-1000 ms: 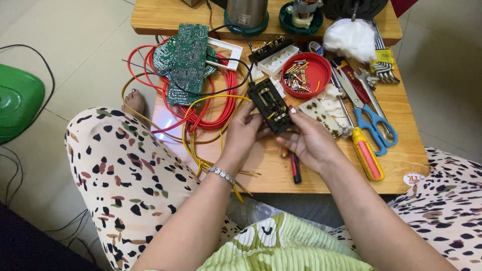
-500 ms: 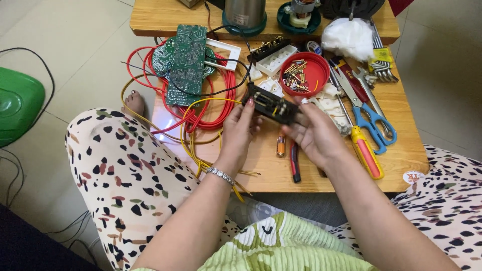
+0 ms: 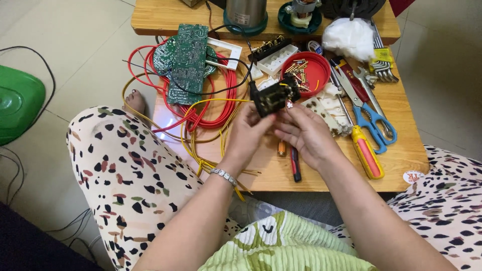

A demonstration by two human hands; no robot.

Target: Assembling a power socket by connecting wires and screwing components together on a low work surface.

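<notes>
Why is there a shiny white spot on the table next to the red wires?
In the head view, that spot is glare: light bouncing off the glossy wooden table beside the red wires. The light is soft, so shadows are faint. The left hand and right hand look sharp, as does the black part they hold. The table edges bend slightly towards the picture's corners.

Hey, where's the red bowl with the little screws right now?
In the head view, the red bowl sits on the wooden table upper centre, just behind the black part, left of the blue-handled scissors.
</notes>
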